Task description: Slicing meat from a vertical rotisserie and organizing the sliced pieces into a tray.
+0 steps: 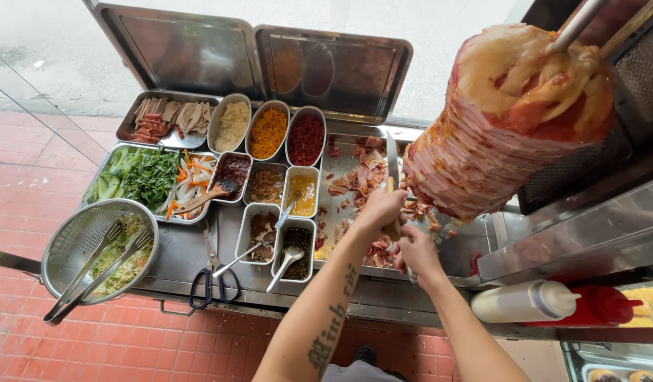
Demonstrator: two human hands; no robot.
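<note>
Head view showed the left hand (381, 207) wrapped around the handle of a long knife (392, 166), its blade pointing up and away beside the lower edge of the stacked meat cone (510, 120) on its upright spit. The grip of that hand was pressed together on the handle; the blade stood just beside the cone, and whether it touched the meat could not be told. The right hand (417, 253) sat just below and beside the left, its fingers curled around something thin, possibly a second tool, though what it pinched was not clear. By my judgement the step in hand was shaving slices off the cone, since cut meat pieces (358, 180) lay scattered on the steel tray (340, 212) directly under the hands. A further cut would call for the blade edge set flat against the cone's side and drawn steadily, with the right hand kept clear.
</note>
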